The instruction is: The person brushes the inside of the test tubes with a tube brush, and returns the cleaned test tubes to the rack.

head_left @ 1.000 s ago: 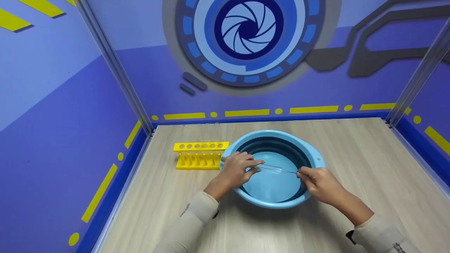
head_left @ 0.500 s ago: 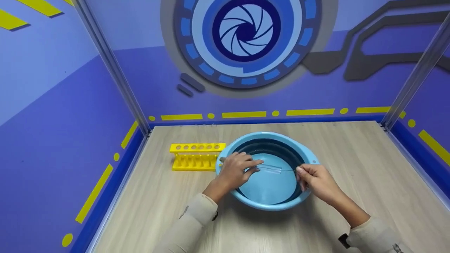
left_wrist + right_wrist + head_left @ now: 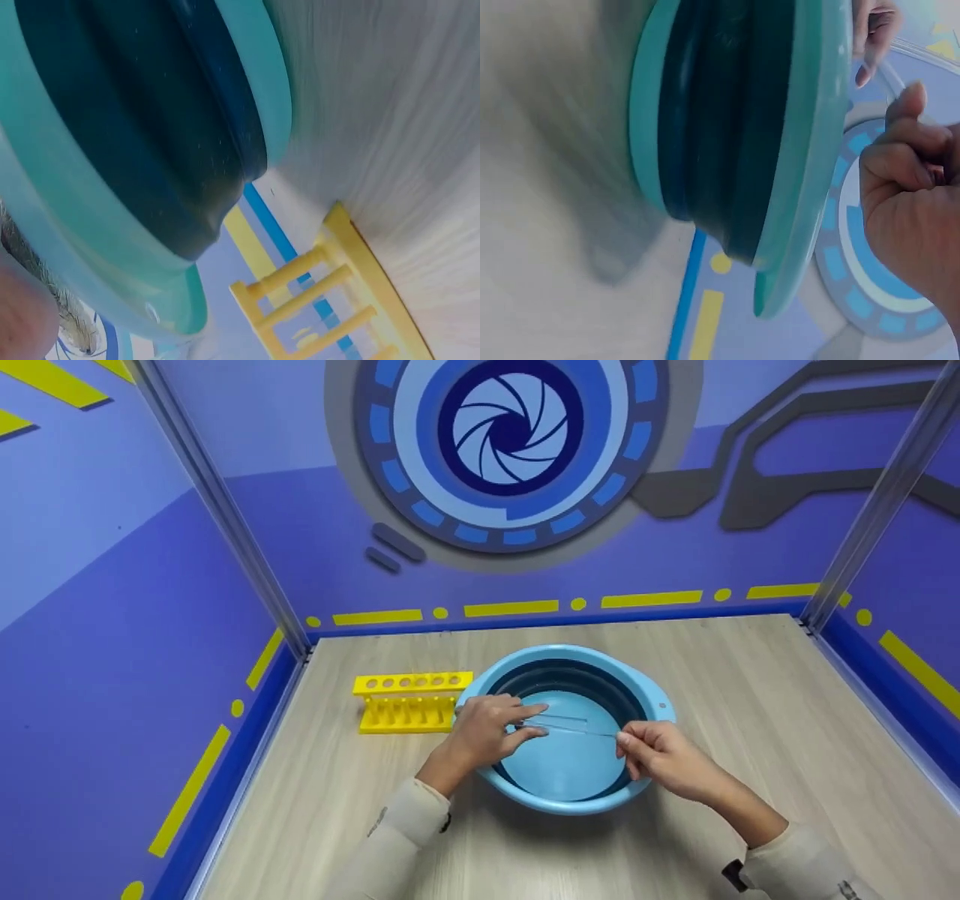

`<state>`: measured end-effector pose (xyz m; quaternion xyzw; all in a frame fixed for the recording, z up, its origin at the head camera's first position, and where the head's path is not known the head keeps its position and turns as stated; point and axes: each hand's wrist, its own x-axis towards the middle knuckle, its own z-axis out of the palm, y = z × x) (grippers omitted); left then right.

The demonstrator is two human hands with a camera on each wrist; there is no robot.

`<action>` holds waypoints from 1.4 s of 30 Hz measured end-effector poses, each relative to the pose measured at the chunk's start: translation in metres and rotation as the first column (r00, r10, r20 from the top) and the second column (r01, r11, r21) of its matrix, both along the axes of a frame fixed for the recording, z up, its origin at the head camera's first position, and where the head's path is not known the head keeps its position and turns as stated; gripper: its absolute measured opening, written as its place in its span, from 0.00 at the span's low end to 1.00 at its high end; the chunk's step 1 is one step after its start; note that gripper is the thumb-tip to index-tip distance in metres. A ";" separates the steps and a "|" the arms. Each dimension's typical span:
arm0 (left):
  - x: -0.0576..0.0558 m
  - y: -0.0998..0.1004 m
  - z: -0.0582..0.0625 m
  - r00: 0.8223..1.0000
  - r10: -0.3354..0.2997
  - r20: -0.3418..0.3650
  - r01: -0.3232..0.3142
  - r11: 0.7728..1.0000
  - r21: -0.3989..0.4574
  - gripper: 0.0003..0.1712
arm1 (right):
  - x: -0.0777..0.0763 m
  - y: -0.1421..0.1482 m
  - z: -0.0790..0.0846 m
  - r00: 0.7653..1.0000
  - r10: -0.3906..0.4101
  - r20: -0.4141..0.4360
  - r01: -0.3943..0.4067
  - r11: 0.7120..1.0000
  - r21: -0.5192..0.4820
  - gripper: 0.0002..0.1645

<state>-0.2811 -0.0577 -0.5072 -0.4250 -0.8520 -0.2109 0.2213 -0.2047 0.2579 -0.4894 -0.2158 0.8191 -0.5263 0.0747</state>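
Note:
In the head view my left hand (image 3: pixel 486 727) holds a clear glass test tube (image 3: pixel 566 721) over the light blue basin (image 3: pixel 568 806), the tube lying almost level. A thin wire handle (image 3: pixel 602 733) runs out of the tube's right end, and my right hand (image 3: pixel 664 754) pinches it. Brush bristles (image 3: pixel 77 330) show beside a left-hand finger (image 3: pixel 26 311) in the left wrist view, so the wire belongs to a test tube brush pushed into the tube. In the right wrist view the fingers of my right hand (image 3: pixel 915 172) are curled beside the basin's rim.
Left of the basin stands a yellow test tube rack (image 3: pixel 412 682), its row of holes facing up and its pegs below. Both stand on a wood-grain table (image 3: pixel 750 697). Blue printed panels (image 3: pixel 360 510) wall the table in at the back and sides.
The head view has shifted a little, so everything sits slightly further left and lower. Both hands keep their hold on the test tube and the brush wire.

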 end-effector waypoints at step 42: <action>-0.005 -0.012 0.000 0.988 0.004 -0.158 0.004 0.999 0.052 0.17 | 0.013 -0.020 -0.014 0.827 -0.126 -0.548 0.183 0.982 0.052 0.17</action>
